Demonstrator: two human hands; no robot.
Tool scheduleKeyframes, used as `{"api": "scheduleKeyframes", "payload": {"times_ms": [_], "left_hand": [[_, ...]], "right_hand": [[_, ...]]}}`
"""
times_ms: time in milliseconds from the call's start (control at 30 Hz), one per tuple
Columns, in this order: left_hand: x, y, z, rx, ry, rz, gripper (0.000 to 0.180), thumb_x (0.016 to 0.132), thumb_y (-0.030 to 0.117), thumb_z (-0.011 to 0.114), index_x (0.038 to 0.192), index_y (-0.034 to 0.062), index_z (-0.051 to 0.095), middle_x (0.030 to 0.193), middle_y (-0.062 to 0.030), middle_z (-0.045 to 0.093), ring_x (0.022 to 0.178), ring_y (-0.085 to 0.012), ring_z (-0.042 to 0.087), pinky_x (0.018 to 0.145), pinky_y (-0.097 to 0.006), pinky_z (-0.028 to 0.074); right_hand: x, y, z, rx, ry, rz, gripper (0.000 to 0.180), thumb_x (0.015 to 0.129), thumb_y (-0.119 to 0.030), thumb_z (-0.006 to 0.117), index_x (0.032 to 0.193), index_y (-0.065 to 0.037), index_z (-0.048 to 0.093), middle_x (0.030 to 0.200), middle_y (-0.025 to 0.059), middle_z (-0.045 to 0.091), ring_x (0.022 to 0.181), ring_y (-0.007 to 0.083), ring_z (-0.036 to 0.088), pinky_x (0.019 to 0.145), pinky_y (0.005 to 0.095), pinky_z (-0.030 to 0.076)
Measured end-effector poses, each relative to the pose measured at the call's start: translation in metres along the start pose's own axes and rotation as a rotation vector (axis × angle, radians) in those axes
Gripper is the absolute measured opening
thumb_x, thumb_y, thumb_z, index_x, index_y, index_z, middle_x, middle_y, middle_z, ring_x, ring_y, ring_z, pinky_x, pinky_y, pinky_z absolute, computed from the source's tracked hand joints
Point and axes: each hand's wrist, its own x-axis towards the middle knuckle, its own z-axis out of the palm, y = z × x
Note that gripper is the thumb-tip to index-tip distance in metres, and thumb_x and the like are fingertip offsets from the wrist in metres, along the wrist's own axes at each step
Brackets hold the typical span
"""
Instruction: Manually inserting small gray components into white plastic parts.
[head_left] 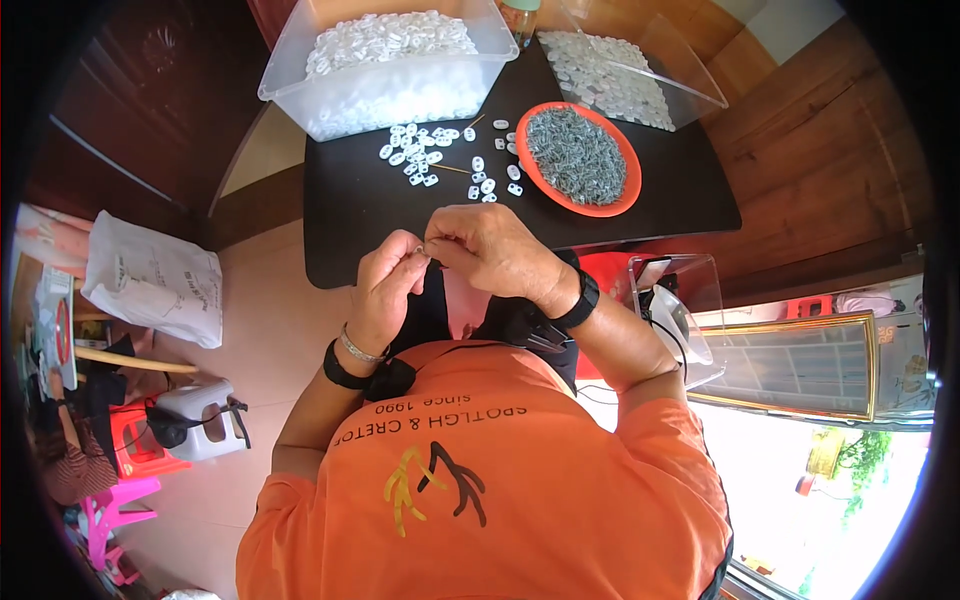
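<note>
My left hand (385, 290) and my right hand (495, 250) meet just in front of the dark table's near edge. Thumb and fingers of both are pinched together, fingertips almost touching. Something tiny sits between them, too small and covered to name. Beyond the hands, loose small white oval plastic pieces (408, 150) with holes are scattered on the black tabletop (350, 225). Thin wooden sticks (450, 169) lie among them. A red-orange bowl (632, 190) to the right holds a heap of small grey metal pieces (575, 155).
A clear plastic bin (390, 110) full of white pieces stands at the back left of the table. Another transparent container (690, 90) with flat whitish pieces is at the back right. A white bag (155, 280), red stool (140, 440) and pink stool (115, 510) are on the left.
</note>
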Motion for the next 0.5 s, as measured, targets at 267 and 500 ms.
{"api": "scheduleKeyframes", "payload": {"times_ms": [267, 500], "left_hand": [[-0.001, 0.002, -0.007, 0.048, -0.037, 0.009, 0.015, 0.09, 0.011, 0.051, 0.079, 0.001, 0.053, 0.06, 0.0019, 0.046, 0.055, -0.004, 0.039, 0.051, -0.021, 0.032], [0.008, -0.015, -0.03, -0.146, 0.164, -0.041, 0.017, 0.089, 0.017, 0.051, 0.078, 0.0039, 0.053, 0.059, 0.0011, 0.049, 0.052, -0.0056, 0.043, 0.049, -0.019, 0.032]], "right_hand": [[-0.001, -0.001, -0.006, -0.01, -0.098, 0.056, 0.009, 0.082, -0.011, 0.062, 0.083, -0.002, 0.063, 0.072, 0.011, 0.061, 0.064, 0.0237, 0.06, 0.059, 0.0321, 0.046], [0.034, 0.045, -0.053, -0.293, 0.21, 0.06, 0.013, 0.081, -0.018, 0.062, 0.086, -0.008, 0.068, 0.083, 0.0114, 0.066, 0.078, 0.0305, 0.063, 0.069, 0.0389, 0.05]]}}
